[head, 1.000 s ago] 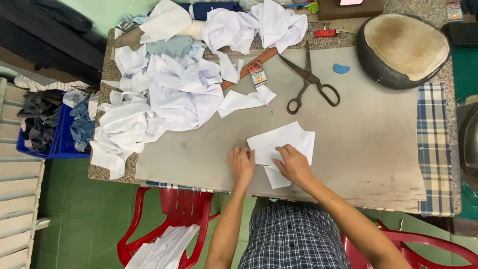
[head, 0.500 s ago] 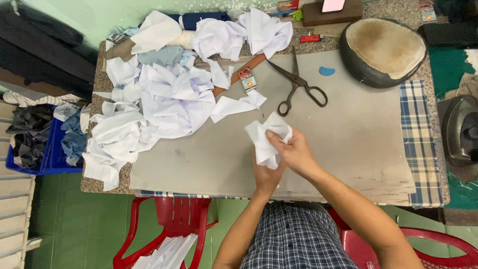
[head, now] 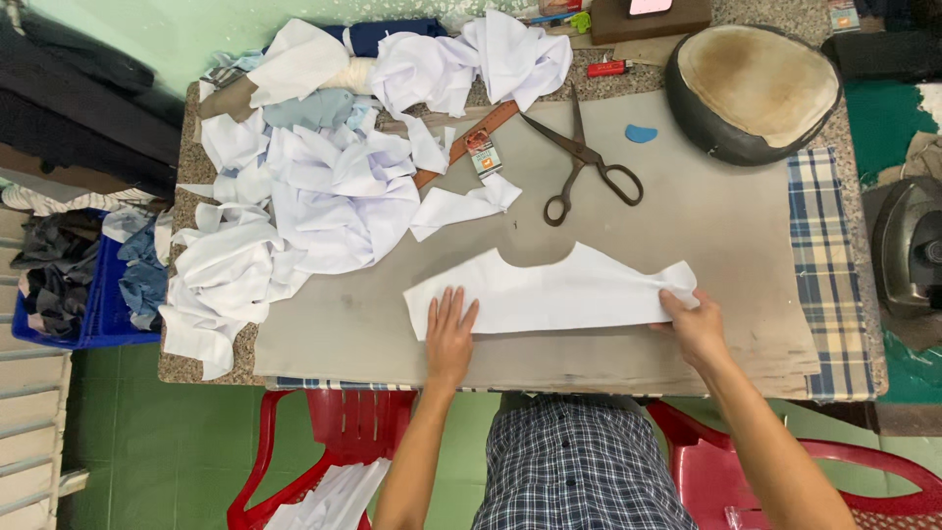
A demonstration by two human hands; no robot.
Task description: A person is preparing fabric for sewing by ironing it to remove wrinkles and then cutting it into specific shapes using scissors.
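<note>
A long white cut piece of fabric [head: 554, 292] lies spread flat across the grey work surface [head: 706, 226], curved notch on its far edge. My left hand [head: 448, 334] rests flat, fingers apart, on the piece's left end. My right hand [head: 690, 319] pinches the piece's right end between thumb and fingers. Both arms reach in from the near edge.
A heap of white fabric scraps [head: 324, 186] fills the table's left. Large scissors [head: 587, 162], a brown strap with a tag [head: 478, 142] and a blue chalk [head: 641, 133] lie beyond. A round dark cushion [head: 751, 88] sits far right, an iron [head: 913, 255] at the right edge. Red chairs [head: 343, 432] stand below.
The white piece, folded on the table and then bunched up in both hands, is now unfolded and stretched flat. My hands have moved apart to its two ends.
</note>
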